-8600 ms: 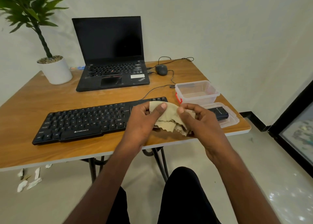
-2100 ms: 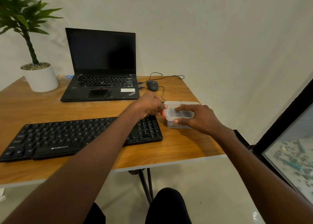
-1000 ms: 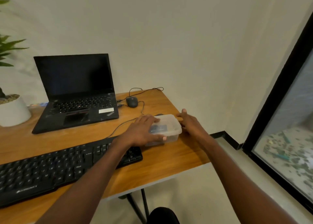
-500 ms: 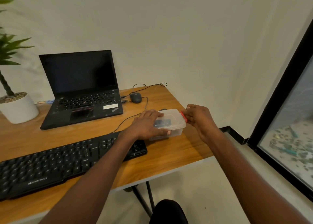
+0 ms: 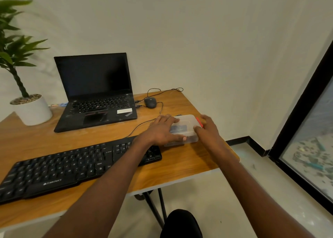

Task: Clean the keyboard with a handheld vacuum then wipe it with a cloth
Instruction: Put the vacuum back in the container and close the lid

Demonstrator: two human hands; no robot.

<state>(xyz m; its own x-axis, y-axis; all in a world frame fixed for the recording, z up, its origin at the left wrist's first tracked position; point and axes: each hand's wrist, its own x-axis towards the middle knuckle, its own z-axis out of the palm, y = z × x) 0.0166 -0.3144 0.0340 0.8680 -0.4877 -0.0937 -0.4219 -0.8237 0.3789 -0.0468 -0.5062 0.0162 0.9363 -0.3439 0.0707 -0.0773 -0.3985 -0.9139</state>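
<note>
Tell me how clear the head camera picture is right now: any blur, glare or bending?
Head view: the lighting is soft and even, with no harsh glare on the table; the wide lens bends the window frame at the right edge; the plant is smeared at the left edge; the left hand and right hand on the plastic box are slightly soft.

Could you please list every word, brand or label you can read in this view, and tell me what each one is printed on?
"ZEBRONICS": front edge of the black keyboard.
"ThinkPad": only partly legible, on the palm rest of the laptop.
White sticker on the laptop: too small to read.
Key legends on both keyboards: mostly too blurred to read.
Dark label inside the clear plastic box: unreadable.
</note>
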